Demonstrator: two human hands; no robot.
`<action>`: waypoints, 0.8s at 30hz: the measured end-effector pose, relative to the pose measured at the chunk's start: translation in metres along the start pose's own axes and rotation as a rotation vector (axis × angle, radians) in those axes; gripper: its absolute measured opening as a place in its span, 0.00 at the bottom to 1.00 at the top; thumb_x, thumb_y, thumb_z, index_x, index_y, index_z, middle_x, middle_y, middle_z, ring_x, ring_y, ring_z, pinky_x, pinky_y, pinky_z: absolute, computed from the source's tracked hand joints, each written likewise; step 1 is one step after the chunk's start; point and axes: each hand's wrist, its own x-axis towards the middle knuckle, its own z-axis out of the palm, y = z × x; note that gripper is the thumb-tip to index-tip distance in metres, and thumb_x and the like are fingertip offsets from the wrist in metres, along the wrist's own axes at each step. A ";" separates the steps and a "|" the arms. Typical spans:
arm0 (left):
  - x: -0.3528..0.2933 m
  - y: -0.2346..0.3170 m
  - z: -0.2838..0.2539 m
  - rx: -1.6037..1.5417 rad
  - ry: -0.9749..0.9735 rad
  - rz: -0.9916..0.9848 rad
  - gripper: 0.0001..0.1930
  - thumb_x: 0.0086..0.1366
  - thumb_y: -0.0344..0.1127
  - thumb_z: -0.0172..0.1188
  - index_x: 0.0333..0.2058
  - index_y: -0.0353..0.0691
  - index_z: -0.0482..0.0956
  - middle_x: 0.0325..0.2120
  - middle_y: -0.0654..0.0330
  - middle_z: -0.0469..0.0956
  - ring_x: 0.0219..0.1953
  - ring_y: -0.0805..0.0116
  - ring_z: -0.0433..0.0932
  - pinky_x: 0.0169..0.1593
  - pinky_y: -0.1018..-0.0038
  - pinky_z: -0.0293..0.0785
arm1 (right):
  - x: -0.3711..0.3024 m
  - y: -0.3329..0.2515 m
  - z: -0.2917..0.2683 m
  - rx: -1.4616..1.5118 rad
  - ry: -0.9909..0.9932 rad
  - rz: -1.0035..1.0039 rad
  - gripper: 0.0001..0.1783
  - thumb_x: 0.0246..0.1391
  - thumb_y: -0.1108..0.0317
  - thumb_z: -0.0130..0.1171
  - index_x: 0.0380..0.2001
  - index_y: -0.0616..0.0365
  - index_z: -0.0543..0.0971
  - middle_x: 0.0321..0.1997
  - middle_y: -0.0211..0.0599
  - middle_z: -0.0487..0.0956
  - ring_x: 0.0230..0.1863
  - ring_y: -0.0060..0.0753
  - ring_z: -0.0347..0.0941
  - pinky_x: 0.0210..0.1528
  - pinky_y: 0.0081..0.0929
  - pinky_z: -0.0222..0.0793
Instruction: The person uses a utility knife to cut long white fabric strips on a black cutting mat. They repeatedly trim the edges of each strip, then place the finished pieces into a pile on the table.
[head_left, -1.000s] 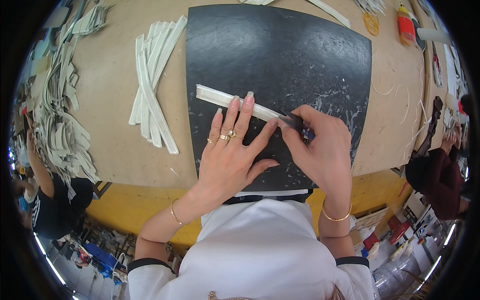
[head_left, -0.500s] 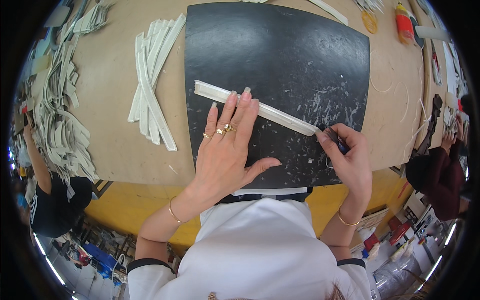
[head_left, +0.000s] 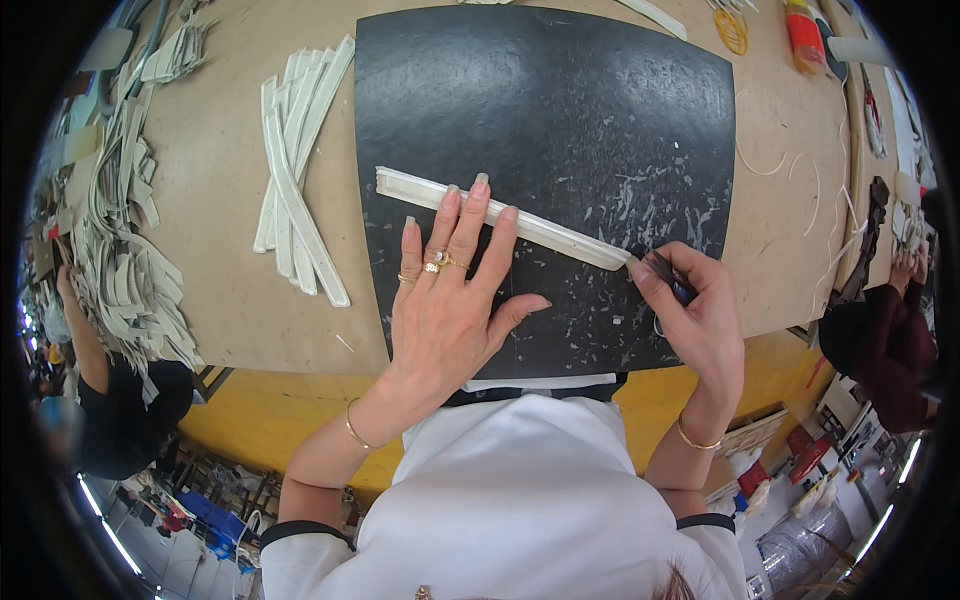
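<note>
A long, narrow white strip (head_left: pixel 560 238) with raised edges lies aslant on the black cutting mat (head_left: pixel 560 90), its left end farther away than its right. My left hand (head_left: pixel 445 300) rests flat over it with the fingers spread and the fingertips pressing the strip's middle. At the strip's right end, my right hand (head_left: pixel 695 310) is closed around a small dark tool (head_left: pixel 672 278). A thin metal loop shows below that grip; most of the tool is hidden by the fingers. The right thumb tip touches or nearly touches the strip's end.
A crossed stack of white strips (head_left: pixel 300 180) lies left of the mat on the tan table (head_left: pixel 210 260). Piled pale strips (head_left: pixel 130 270) line the table's left side. At the far right stands a red bottle (head_left: pixel 803 40); loose white cord (head_left: pixel 815 190) lies nearby. Other people work at both sides.
The strip and mat appear shifted slightly left in the picture, as does the stack. Both hands keep nearly the same pose, the left still flat on the strip.
</note>
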 end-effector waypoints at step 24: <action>-0.002 0.023 0.009 0.002 -0.093 -0.006 0.42 0.57 0.64 0.62 0.68 0.59 0.64 0.72 0.40 0.45 0.72 0.30 0.42 0.65 0.31 0.44 | -0.001 -0.011 0.001 -0.132 -0.026 -0.040 0.15 0.56 0.61 0.68 0.31 0.64 0.81 0.16 0.27 0.68 0.20 0.18 0.57 0.22 0.22 0.54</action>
